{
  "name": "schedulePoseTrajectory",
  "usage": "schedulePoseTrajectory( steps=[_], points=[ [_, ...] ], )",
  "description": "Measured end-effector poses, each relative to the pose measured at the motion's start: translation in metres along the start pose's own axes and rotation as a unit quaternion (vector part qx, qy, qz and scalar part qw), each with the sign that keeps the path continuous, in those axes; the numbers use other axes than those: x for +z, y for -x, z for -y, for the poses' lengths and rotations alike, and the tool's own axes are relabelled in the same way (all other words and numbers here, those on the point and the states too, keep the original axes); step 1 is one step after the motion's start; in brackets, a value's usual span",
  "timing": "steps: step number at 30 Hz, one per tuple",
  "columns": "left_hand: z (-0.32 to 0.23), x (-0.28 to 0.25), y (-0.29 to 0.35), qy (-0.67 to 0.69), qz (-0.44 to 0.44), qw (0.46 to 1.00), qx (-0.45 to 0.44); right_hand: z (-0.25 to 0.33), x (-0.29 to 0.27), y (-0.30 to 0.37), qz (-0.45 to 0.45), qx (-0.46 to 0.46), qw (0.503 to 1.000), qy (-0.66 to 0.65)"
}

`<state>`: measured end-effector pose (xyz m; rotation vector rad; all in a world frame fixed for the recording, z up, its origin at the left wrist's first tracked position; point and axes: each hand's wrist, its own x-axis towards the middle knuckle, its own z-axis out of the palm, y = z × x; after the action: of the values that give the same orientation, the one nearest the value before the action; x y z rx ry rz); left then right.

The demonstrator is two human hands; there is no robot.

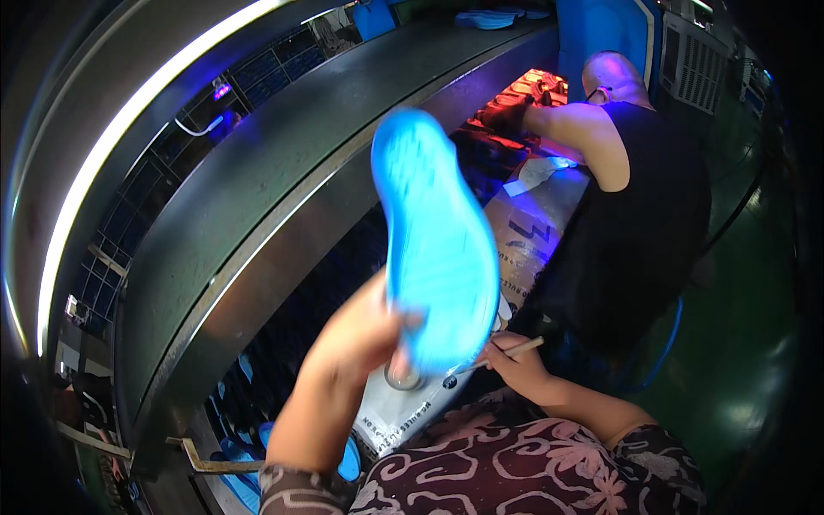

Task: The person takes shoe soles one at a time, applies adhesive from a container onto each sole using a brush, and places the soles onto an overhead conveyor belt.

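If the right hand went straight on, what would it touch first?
Probably the near end of the blue shoe sole held in the left hand, though depth is unclear; the right hand might pass beneath it.

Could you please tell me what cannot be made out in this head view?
Head view, left hand: fingers behind the blue sole are hidden by it.
Head view, blue sole: its fine surface pattern is blurred.
Head view, thin stick in the right hand: tip too small and blurred.
Head view, co-worker's hand: darkness and red glow obscure what it touches.
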<state>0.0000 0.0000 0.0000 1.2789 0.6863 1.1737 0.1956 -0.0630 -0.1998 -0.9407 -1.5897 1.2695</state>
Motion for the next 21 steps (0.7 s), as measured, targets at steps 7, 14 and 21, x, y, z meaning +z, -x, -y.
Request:
schedulePoseTrajectory(
  steps=[7, 14, 21],
  points=[
    [-0.06, 0.003, -0.2, 0.348, -0.301, 0.887, 0.039, -0.001, -0.03, -0.015, 0.004, 0.004, 1.0, 0.019],
    [0.055, 0.001, -0.048, -0.059, -0.15, 0.98, 0.112, -0.023, -0.048, -0.023, -0.006, 0.053, 0.994, -0.092],
    [0.108, -0.067, 0.297, -0.607, -0.449, 0.656, -0.012, -0.031, -0.007, -0.006, 0.039, 0.069, 0.993, -0.088]
  ],
)
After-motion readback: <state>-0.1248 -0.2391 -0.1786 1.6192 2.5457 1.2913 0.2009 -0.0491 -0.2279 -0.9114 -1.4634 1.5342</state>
